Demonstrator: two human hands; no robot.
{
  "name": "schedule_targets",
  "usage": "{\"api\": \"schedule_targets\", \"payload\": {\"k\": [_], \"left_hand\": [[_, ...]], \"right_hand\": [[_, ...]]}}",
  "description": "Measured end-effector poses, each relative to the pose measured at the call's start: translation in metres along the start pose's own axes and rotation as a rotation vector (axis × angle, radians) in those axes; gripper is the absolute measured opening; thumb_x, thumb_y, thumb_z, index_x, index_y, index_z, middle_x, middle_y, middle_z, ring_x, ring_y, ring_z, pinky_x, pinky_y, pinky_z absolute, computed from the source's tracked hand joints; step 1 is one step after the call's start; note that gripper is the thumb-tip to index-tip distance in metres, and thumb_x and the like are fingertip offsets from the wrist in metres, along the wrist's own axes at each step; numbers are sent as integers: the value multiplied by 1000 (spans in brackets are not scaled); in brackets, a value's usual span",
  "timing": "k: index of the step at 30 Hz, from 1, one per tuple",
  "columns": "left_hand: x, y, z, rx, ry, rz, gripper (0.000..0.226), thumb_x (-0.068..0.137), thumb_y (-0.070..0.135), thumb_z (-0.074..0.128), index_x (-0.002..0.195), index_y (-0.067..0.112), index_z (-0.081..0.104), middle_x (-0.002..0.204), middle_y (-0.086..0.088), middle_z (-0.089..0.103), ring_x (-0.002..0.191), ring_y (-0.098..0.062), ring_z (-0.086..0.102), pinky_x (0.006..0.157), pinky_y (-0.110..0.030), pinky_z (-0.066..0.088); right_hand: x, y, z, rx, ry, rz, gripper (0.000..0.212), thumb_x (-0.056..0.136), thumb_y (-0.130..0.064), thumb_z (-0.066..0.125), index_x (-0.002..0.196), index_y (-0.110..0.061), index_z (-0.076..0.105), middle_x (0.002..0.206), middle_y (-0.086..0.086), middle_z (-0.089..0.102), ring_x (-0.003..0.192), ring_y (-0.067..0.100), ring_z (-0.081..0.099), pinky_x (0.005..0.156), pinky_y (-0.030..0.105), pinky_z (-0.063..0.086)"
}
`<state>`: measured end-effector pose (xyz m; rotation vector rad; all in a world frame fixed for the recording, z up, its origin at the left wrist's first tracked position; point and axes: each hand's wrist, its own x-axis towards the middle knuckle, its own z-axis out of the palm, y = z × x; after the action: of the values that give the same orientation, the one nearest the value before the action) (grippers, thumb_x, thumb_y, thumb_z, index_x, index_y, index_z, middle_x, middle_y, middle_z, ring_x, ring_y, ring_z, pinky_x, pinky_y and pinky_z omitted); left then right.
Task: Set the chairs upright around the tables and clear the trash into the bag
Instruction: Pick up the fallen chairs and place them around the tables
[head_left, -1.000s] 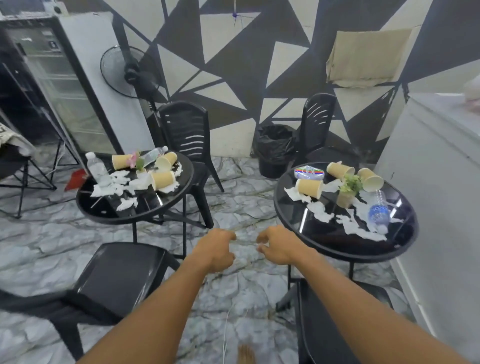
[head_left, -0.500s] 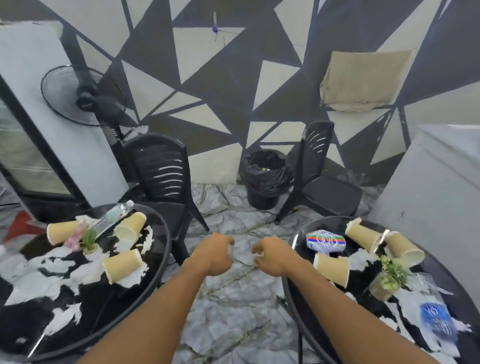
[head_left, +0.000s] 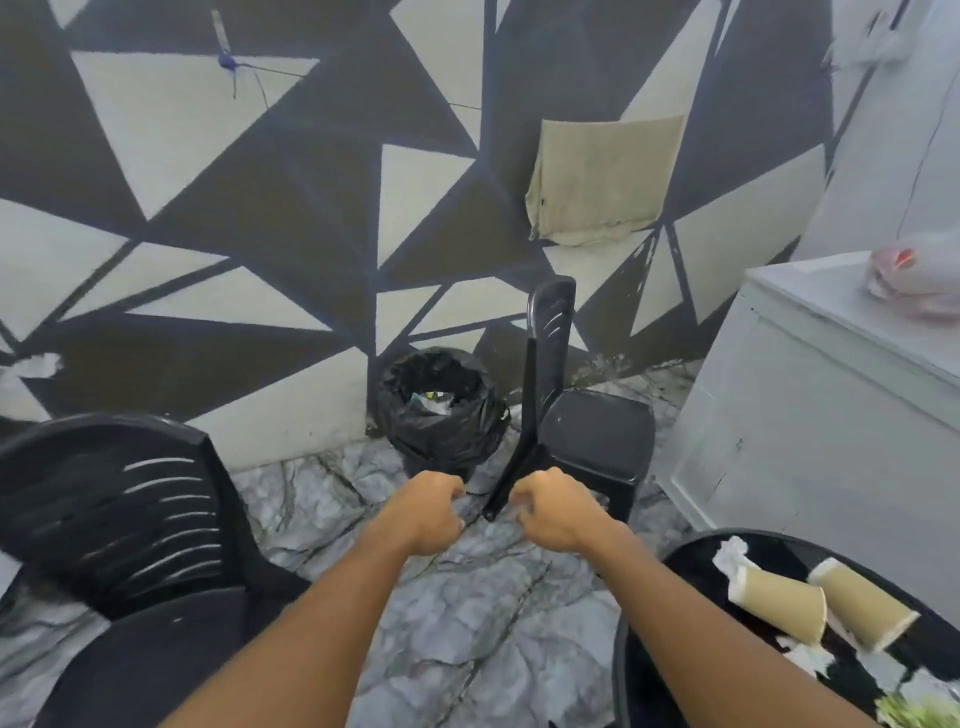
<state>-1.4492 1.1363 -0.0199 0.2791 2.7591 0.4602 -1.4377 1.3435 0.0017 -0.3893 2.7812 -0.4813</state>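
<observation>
My left hand (head_left: 428, 512) and my right hand (head_left: 553, 512) are held out side by side over the marble floor, both loosely curled into fists with nothing in them. Straight beyond them, against the patterned wall, stands a bin lined with a black trash bag (head_left: 439, 410) holding some litter. A black plastic chair (head_left: 576, 415) stands upright just right of the bin. Another black chair (head_left: 130, 525) stands upright at lower left. At lower right, the round black table (head_left: 644, 597) carries two tipped paper cups (head_left: 779, 605) and crumpled white napkins (head_left: 730, 553).
A white chest cabinet (head_left: 810, 415) fills the right side, with a plastic bag (head_left: 914, 283) lying on top. A beige cloth (head_left: 602, 179) hangs on the wall. Marble floor (head_left: 467, 613) stretches between the chairs toward the bin.
The view has advanced toward the wall and bin. The left table has dropped out of sight, and only the right table's edge shows. Both hands stay curled and held together.
</observation>
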Motion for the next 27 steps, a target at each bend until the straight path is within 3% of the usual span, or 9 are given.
{"api": "schedule_targets", "payload": {"k": [2, 7, 13, 15, 17, 21, 25, 27], "left_hand": [[44, -7, -16, -12, -15, 38, 49, 86, 28, 61, 134, 21, 55, 139, -4, 54, 123, -26, 53, 98, -43, 50], [172, -27, -55, 30, -26, 144, 50, 85, 32, 66, 133, 21, 55, 134, -4, 56, 119, -26, 55, 95, -43, 50], [352, -30, -124, 118, -31, 260, 46, 83, 24, 65, 129, 21, 59, 126, -5, 61, 115, -27, 58, 90, -38, 52], [405, -24, -148, 117, -27, 287, 39, 81, 22, 63, 120, 21, 63, 120, -5, 64, 111, -29, 60, 88, -38, 53], [454, -17, -168, 120, -44, 326, 44, 80, 22, 63, 125, 21, 61, 124, -4, 63, 113, -28, 60, 92, -40, 53], [550, -3, -198, 129, -89, 422, 50, 76, 18, 62, 126, 24, 60, 124, -1, 64, 108, -24, 61, 88, -38, 53], [645, 14, -210, 203, -88, 585, 55, 73, 4, 59, 124, 25, 60, 118, -2, 64, 105, -25, 61, 84, -41, 55], [688, 25, -206, 241, -112, 698, 55, 73, -2, 57, 123, 18, 60, 122, -7, 62, 111, -28, 58, 87, -45, 54]], "right_hand": [[40, 9, -11, 22, 17, 57, 26, 81, -24, 53, 96, -15, 72, 97, 8, 72, 91, 31, 65, 75, 42, 57], [167, 46, -45, 100, 83, 171, 30, 85, -33, 60, 111, -22, 71, 112, 3, 70, 101, 25, 65, 88, 40, 55], [328, 86, -92, 206, 186, 254, 23, 85, -32, 62, 101, -20, 74, 102, 6, 74, 95, 29, 67, 83, 42, 58], [370, 98, -108, 225, 205, 308, 26, 83, -32, 62, 102, -19, 73, 104, 6, 73, 97, 30, 67, 84, 43, 58], [406, 113, -125, 266, 234, 370, 26, 81, -32, 62, 103, -21, 72, 106, 6, 72, 98, 30, 67, 84, 44, 58], [471, 142, -149, 339, 319, 506, 15, 77, -33, 64, 83, -19, 65, 81, 3, 68, 76, 27, 64, 70, 42, 59], [534, 157, -148, 418, 399, 662, 37, 77, -38, 64, 107, -16, 59, 94, 6, 65, 83, 28, 61, 67, 34, 51], [571, 161, -140, 453, 385, 759, 31, 79, -28, 63, 106, -14, 55, 95, 9, 62, 79, 30, 58, 66, 37, 52]]}}
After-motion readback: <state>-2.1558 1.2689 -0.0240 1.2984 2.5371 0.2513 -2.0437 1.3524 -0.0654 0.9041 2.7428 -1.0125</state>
